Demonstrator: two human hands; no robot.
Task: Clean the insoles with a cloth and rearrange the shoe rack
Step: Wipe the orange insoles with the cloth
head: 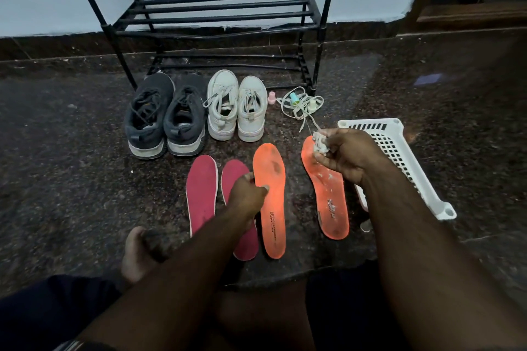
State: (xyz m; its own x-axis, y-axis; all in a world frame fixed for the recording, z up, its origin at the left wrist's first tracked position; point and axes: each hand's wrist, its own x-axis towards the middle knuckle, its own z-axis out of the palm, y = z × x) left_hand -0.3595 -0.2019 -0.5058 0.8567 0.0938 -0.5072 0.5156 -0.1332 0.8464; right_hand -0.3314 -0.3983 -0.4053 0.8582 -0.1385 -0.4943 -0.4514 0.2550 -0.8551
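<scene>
Partly hidden behind the left hand, gripping the left orange insole: one red insole. Crumpled cloth pinched in the right hand above the right orange insole. Dark speckled floor, shoe rack cut off above.

Orange insole: black print reads "CAMPUS"; smaller lines beside it illegible.
</scene>
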